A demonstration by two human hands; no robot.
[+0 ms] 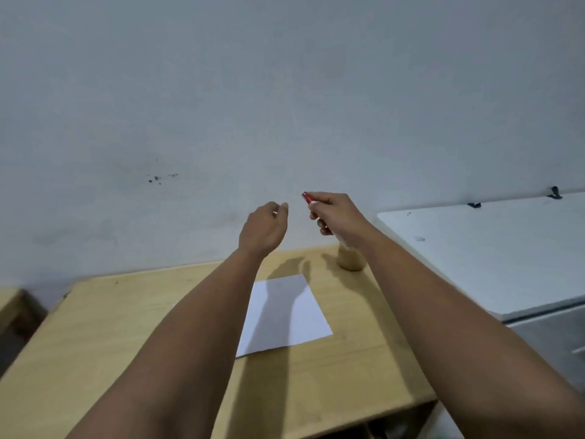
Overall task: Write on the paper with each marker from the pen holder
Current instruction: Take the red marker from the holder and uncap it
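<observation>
A blank white sheet of paper [286, 315] lies on the wooden table [126, 327]. At the table's back edge stands a tan pen holder [349, 259], partly hidden behind my right wrist. My right hand [335, 213] is raised above it and holds a marker with a red cap [307, 197], the cap end pointing up and left. Most of the marker's barrel is hidden in my fingers. My left hand [264, 229] hovers just left of the cap, fingers curled and slightly apart, holding nothing.
A pale wall [285, 90] rises right behind the table. A white cabinet top [490, 248] adjoins the table on the right. Another wooden piece [12, 305] sits at far left. An open shelf [380, 429] shows under the table's front edge.
</observation>
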